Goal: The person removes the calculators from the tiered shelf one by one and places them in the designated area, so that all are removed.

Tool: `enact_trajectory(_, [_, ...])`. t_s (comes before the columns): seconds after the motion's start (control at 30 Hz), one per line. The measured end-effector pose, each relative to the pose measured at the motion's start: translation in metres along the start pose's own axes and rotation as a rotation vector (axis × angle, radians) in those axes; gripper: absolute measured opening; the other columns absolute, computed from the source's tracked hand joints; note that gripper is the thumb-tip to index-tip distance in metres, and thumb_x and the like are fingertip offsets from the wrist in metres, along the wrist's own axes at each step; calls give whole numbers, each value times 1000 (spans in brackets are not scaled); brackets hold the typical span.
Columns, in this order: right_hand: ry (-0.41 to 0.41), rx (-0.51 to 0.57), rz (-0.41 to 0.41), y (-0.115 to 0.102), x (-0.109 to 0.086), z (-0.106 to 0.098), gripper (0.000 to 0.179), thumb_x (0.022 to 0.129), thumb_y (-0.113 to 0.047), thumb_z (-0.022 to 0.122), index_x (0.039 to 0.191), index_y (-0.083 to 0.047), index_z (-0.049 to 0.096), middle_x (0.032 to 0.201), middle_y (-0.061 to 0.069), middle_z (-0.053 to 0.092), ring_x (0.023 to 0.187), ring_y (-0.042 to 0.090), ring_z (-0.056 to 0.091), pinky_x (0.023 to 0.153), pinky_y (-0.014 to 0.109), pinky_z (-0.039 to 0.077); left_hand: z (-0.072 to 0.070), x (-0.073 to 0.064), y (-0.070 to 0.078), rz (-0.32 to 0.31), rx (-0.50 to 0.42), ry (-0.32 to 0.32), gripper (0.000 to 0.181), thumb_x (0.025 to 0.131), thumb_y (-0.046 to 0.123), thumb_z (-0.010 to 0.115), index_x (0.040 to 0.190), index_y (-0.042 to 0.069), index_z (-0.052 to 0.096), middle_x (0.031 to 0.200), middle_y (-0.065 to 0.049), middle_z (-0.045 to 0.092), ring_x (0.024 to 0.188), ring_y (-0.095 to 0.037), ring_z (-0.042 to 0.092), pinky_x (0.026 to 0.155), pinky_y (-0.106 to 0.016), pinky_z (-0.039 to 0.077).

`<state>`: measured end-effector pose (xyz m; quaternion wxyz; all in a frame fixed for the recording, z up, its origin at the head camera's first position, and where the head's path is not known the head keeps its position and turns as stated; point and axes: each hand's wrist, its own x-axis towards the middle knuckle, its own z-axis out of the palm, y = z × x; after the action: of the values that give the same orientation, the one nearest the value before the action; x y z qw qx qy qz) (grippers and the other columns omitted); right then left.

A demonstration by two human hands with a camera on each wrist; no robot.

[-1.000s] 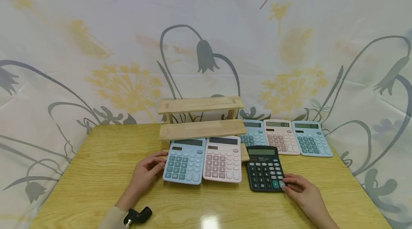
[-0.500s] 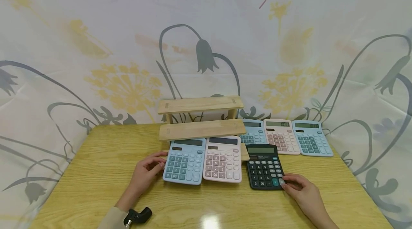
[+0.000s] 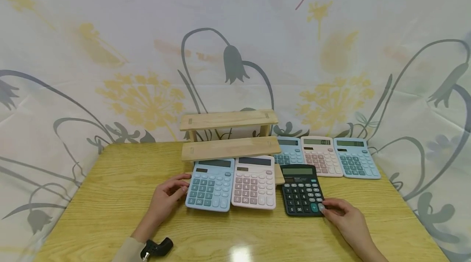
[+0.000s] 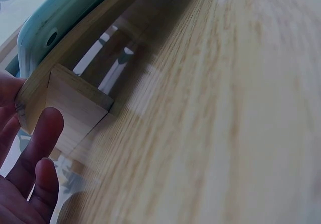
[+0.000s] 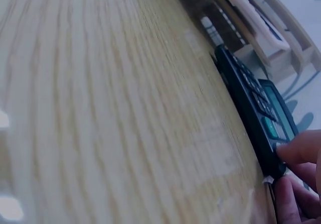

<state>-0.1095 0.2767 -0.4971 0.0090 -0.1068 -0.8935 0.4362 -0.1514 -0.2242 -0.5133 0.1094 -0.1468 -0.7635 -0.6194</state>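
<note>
My right hand (image 3: 346, 221) pinches the lower right corner of a black calculator (image 3: 302, 190). That black calculator (image 5: 251, 103) appears just above the tabletop in the right wrist view; contact underneath cannot be told. A light blue calculator (image 3: 210, 184) and a pink calculator (image 3: 254, 182) lean side by side on the lowest step of a wooden stand (image 3: 232, 148). My left hand (image 3: 167, 198) is at the blue calculator's left side, fingers loosely bent. In the left wrist view, one finger (image 4: 10, 91) touches the end of the stand's wooden board (image 4: 35, 96); the others are beside its leg.
Behind the black calculator lie a blue calculator (image 3: 288, 149), partly hidden by the stand, a pink calculator (image 3: 322, 155) and another blue calculator (image 3: 356, 157). The wood-grain table (image 3: 140, 160) meets a flower-printed cloth (image 3: 147, 49) at the back. A black device (image 3: 158, 248) is on my left wrist.
The black calculator has shifted slightly away from me, with my right hand still pinching its corner. My left hand and the leaning calculators look the same.
</note>
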Motion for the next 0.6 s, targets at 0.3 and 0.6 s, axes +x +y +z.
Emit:
enact_trajectory(0.3, [-25,34,84,-3,2,0,26,93,-12,68,116,1,70,129,23,60,121,36,52,97,46,44,-1,0,0,-5,0,-3,9,96,-1,63,97,-2,72,124,-23,63,104,-5,63,73,-20,52])
enact_trajectory(0.6, [-23,20,95,-2,2,1,26,94,-13,67,116,0,70,129,22,60,120,34,53,79,17,44,-1,0,1,-39,-5,6,9,96,2,64,97,-2,72,125,-22,63,102,-6,63,73,-22,53])
